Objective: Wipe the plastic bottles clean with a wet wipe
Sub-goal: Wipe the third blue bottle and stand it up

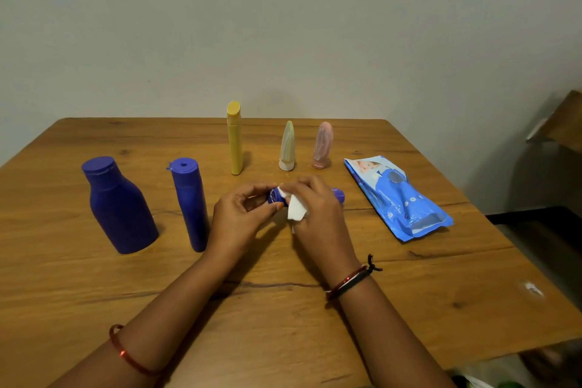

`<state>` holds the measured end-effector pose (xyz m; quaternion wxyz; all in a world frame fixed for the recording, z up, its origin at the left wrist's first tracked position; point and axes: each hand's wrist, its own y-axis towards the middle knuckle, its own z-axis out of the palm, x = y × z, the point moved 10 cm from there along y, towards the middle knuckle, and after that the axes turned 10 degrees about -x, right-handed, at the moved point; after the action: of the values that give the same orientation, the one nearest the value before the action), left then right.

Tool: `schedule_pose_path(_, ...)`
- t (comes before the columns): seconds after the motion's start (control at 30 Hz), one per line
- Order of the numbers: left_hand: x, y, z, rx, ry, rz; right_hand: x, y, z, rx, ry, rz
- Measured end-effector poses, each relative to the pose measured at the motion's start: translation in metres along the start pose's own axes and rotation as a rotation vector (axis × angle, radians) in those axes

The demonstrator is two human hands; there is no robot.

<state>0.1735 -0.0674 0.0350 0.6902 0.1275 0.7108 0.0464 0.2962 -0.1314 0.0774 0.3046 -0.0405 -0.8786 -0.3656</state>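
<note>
A small blue bottle [337,195] lies sideways between my hands, just above the wooden table [441,309]. My left hand [242,217] pinches its left end with thumb and fingers. My right hand [318,211] wraps over the bottle's middle and presses a white wet wipe [295,210] against it. Most of the bottle is hidden under my right hand; only both ends show.
A wide blue bottle [121,208] and a slim blue bottle [190,203] stand at the left. Behind my hands stand a tall yellow bottle [235,138], a pale green tube [287,148] and a pink tube [322,146]. A blue wet-wipe pack [396,198] lies at the right.
</note>
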Motion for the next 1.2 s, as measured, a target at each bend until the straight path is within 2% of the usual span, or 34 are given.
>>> schedule_pose_path(0.1,-0.003,0.000,0.004,0.035,-0.005,0.016,0.001,0.000,-0.002,-0.021,0.003,-0.003)
schedule_pose_path(0.23,-0.006,0.000,0.004,0.046,0.025,0.035,-0.031,0.002,-0.012,-0.044,-0.118,0.158)
schedule_pose_path(0.33,-0.001,0.002,0.003,0.043,0.007,0.009,-0.039,0.003,-0.013,-0.044,-0.147,0.199)
schedule_pose_path(0.43,0.005,0.003,0.003,0.026,-0.088,-0.064,-0.027,0.002,-0.010,-0.046,-0.068,0.157)
schedule_pose_path(0.53,0.008,0.002,0.002,0.000,-0.138,-0.096,-0.001,0.001,-0.003,-0.023,0.039,0.032)
schedule_pose_path(0.63,0.009,0.001,0.006,0.018,-0.160,-0.118,0.007,-0.001,0.003,0.023,0.052,-0.018)
schedule_pose_path(0.9,0.008,0.005,0.004,0.007,-0.145,-0.086,-0.039,0.004,-0.009,-0.046,-0.165,0.201)
schedule_pose_path(0.97,0.009,0.005,0.004,0.004,-0.138,-0.080,-0.032,0.004,-0.008,-0.044,-0.123,0.170)
schedule_pose_path(1.1,0.010,0.005,0.005,0.000,-0.142,-0.078,0.007,-0.001,0.002,-0.012,0.019,-0.031)
schedule_pose_path(1.2,0.009,0.006,0.003,-0.012,-0.144,-0.072,0.008,-0.002,0.004,0.009,0.021,-0.041)
